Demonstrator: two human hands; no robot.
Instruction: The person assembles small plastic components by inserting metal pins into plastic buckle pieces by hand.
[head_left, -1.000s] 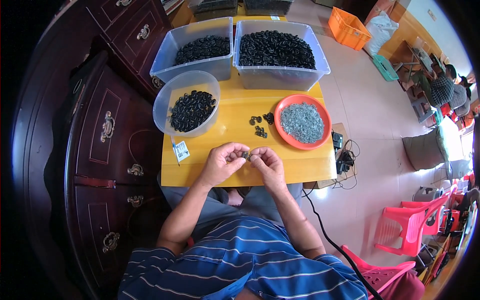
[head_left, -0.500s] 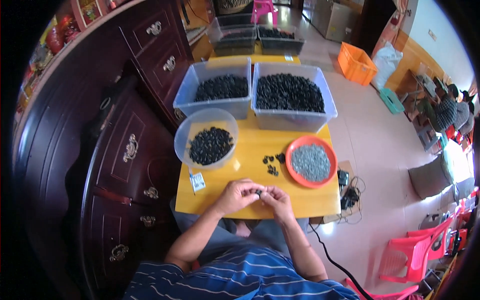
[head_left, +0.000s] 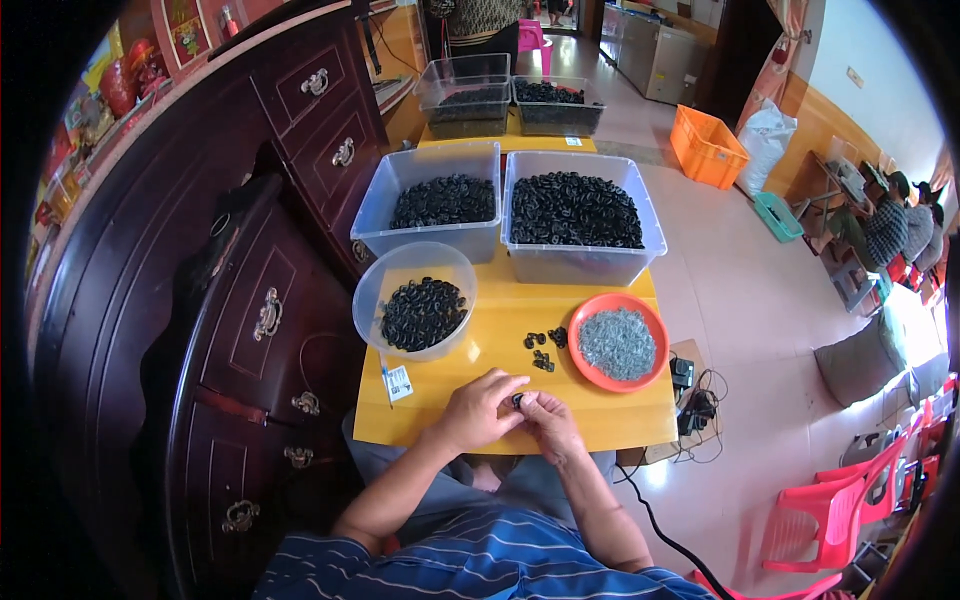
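Observation:
Over the near edge of the yellow table, my left hand (head_left: 477, 412) and my right hand (head_left: 553, 428) meet around a small black ring-shaped piece (head_left: 517, 400). My right thumb and fingers pinch it, and my left fingers curve about its other side; fingers partly cover it. Ahead of my hands lie several loose black pieces (head_left: 543, 360). To their right, an orange-red plate (head_left: 660, 352) holds many small clear pieces (head_left: 617, 344). A round translucent tub (head_left: 372, 290) with black pieces (head_left: 424, 313) stands to the left.
Two translucent bins (head_left: 375, 215) (head_left: 640, 262) of black pieces stand at the table's far side, with more bins beyond. A white tag (head_left: 398, 382) lies at the left edge. Dark drawers (head_left: 215, 330) line the left. Cables (head_left: 700, 405) lie right; people (head_left: 890, 235) sit far right.
My left index finger has lifted a little from the black piece, and more of the piece shows. My right hand keeps its pinch. The whole view has shifted slightly down.

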